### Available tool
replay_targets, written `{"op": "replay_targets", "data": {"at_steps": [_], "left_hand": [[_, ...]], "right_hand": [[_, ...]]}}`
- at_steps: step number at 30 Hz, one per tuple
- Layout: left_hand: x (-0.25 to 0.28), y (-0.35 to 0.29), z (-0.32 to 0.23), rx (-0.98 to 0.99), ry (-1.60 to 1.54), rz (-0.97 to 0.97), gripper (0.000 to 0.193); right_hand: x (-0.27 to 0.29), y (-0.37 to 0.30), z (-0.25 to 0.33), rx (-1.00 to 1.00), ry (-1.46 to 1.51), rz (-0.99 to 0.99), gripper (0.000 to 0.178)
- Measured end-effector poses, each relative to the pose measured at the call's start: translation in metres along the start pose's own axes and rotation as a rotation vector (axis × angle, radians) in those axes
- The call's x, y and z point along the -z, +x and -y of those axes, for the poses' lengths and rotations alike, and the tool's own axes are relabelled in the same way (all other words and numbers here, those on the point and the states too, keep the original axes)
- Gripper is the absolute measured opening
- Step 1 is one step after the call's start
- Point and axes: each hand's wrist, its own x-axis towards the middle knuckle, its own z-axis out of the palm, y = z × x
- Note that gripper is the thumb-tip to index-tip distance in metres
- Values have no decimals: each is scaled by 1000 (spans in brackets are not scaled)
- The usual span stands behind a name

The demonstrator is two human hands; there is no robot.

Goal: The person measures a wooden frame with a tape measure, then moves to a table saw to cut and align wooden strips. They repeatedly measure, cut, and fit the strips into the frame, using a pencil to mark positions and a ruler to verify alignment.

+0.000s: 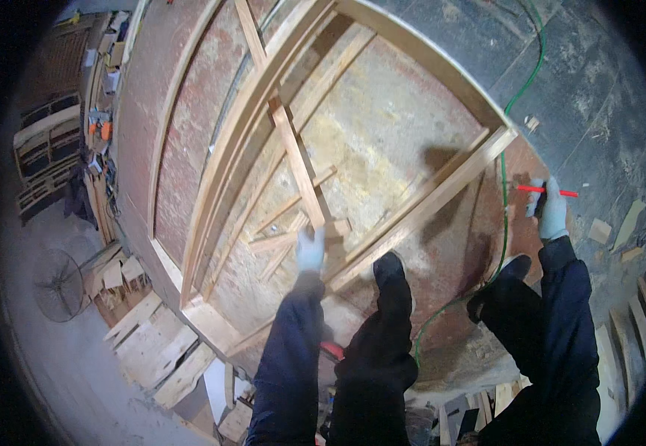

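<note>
My left hand (310, 250), in a pale glove, is closed on the near end of a long wooden strip (297, 162). The strip runs away from me and crosses the curved side of a large wooden frame (228, 141). Some short wooden pieces (272, 242) lie on the floor beside this hand. Out to the right, my gloved right hand (554, 214) grips a thin red pencil (566, 194), which points sideways above the floor. The frame's near straight beam (427, 215) lies between my two hands.
A green hose (505, 215) snakes along the right side, past my right shoe (514, 267). My left shoe (389, 267) is close to the near beam. Pallets (161, 346) and a round fan (58, 286) stand at left. Curved wooden pieces (627, 346) lean at lower right.
</note>
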Motion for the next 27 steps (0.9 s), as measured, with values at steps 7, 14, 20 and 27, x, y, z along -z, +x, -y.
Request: {"op": "replay_targets", "data": {"at_steps": [7, 14, 20, 27], "left_hand": [[-25, 103, -70, 35, 477, -291, 76], [-14, 95, -12, -50, 613, -158, 58], [118, 18, 150, 157, 913, 115, 44], [179, -20, 238, 454, 981, 103, 42]], "right_hand": [[-28, 2, -62, -83, -26, 34, 48], [-43, 1, -67, -83, -103, 57, 47], [-51, -7, -61, -48, -118, 47, 48], [-52, -10, -80, -118, -152, 98, 47]]}}
